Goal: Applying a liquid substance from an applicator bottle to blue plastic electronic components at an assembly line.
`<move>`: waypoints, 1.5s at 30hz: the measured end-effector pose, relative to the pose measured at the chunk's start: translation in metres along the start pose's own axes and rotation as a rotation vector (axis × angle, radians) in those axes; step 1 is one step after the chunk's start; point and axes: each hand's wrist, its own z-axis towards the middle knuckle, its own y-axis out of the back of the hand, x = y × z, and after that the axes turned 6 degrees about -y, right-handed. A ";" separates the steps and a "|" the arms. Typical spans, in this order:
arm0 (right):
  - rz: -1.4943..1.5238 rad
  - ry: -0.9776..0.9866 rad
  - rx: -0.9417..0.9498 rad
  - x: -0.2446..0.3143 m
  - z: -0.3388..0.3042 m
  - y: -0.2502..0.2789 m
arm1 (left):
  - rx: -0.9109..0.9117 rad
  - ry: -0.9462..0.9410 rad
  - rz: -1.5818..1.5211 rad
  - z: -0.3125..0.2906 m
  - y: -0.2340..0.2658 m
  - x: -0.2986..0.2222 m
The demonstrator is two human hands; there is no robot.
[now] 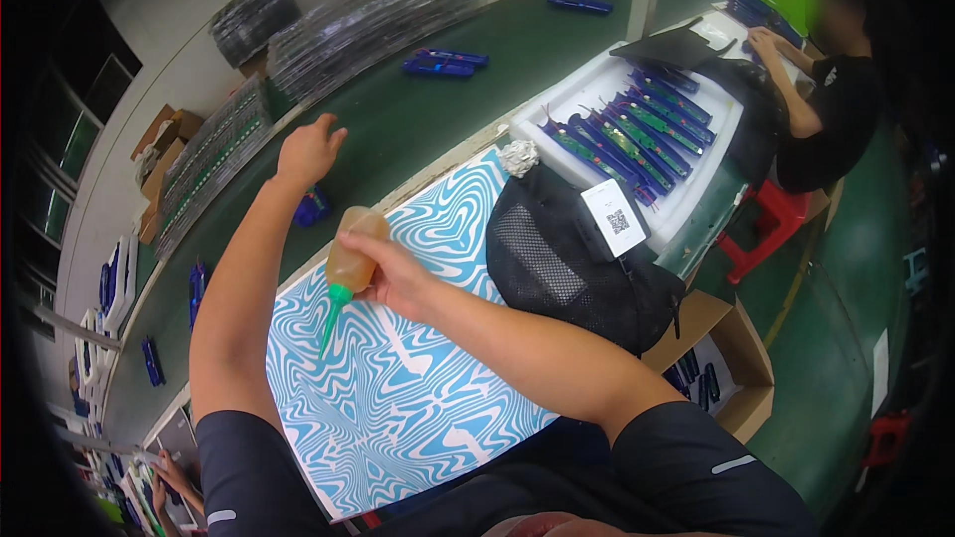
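Note:
My right hand (390, 273) is wrapped round a squeeze bottle (350, 261) of amber liquid. Its green pointed nozzle tilts downward above a board patterned in blue and white swirls (398, 418). Over the green conveyor belt (378, 124) reaches my left hand (310, 147), fingers apart and nothing seen in them. A blue part (310, 207) lies on the belt close to my left wrist, partly hidden by the forearm. Farther along the belt rests a pair of long blue casings (445, 63).
A black mesh bag (557, 268) with a white card borders the board's right side. Beyond it, a white foam tray (532, 119) holds several blue casings with green circuit boards. A carton (761, 378) stands at lower right. A co-worker (841, 89) sits at far right.

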 end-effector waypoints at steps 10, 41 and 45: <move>-0.070 -0.040 -0.084 0.001 -0.001 -0.002 | -0.001 -0.165 -0.528 0.155 -0.075 -0.114; -0.106 0.012 -0.041 -0.007 0.001 -0.005 | 0.286 0.233 -0.822 0.015 0.015 -0.024; -0.095 0.051 -0.009 -0.008 0.003 0.000 | 0.113 0.210 -0.587 -0.070 0.040 -0.014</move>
